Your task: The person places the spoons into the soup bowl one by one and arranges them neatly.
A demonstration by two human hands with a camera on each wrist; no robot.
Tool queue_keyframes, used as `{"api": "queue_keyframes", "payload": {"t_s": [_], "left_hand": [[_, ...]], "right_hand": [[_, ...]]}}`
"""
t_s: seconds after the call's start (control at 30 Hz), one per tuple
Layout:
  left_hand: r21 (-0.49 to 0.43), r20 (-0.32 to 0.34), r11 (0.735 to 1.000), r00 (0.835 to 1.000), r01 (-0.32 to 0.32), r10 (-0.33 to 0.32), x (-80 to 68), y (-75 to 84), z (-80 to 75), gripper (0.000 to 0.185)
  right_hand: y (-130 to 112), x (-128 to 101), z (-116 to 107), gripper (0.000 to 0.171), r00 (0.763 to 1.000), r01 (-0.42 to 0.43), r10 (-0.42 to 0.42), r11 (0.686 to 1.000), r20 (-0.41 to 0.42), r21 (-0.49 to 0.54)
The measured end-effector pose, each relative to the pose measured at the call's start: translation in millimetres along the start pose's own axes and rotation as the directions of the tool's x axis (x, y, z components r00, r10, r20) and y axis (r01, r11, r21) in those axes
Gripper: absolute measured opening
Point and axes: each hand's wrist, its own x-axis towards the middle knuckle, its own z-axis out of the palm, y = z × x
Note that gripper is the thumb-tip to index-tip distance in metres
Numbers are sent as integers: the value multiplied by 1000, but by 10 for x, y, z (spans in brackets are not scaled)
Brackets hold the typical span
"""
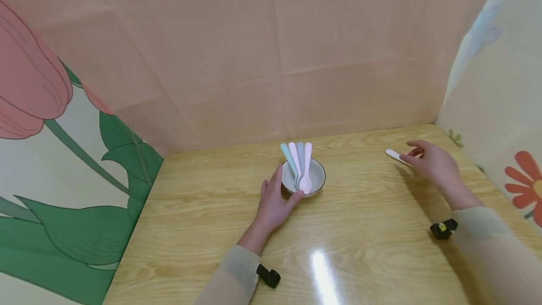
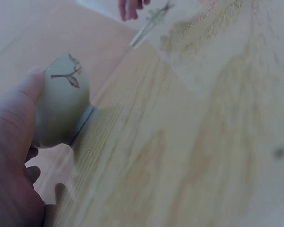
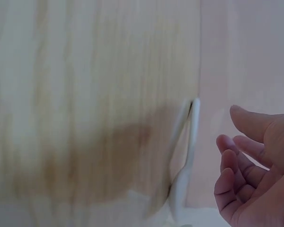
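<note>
A small white bowl (image 1: 319,175) with a dark rim stands near the middle of the table, holding several spoons (image 1: 306,183) in mint, pink and grey-violet, handles toward the back. My left hand (image 1: 273,204) holds this bowl at its left and near side, thumb by the rim. In the left wrist view the bowl (image 2: 66,104) shows a branch-and-leaf pattern. Over at the right, a single white spoon (image 1: 393,155) lies on the table. Just above it hovers my right hand (image 1: 434,164); the right wrist view shows its loosely bent fingers apart from the spoon (image 3: 193,132).
The wooden table (image 1: 190,229) meets a plain pinkish cloth (image 1: 211,60) at the back. A tulip-printed sheet (image 1: 63,154) borders it on the left, and a flower-printed one (image 1: 499,107) on the right. Light glares off the front of the tabletop.
</note>
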Motion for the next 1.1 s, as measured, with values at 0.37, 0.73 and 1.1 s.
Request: {"api": "queue_keyframes", "payload": {"t_s": [0.37, 0.73, 1.1], "left_hand": [[3, 1, 1000, 1000, 2, -2, -2, -12, -5, 105], [0, 0, 1000, 1000, 1, -1, -5, -6, -7, 105], [4, -5, 1000, 1000, -4, 4, 0, 1, -8, 104]], "right_hand": [[305, -6, 42, 63, 999, 26, -26, 1000, 19, 12], [403, 15, 57, 63, 998, 16, -19, 999, 59, 41], [484, 58, 83, 54, 997, 31, -33, 999, 64, 29]]}}
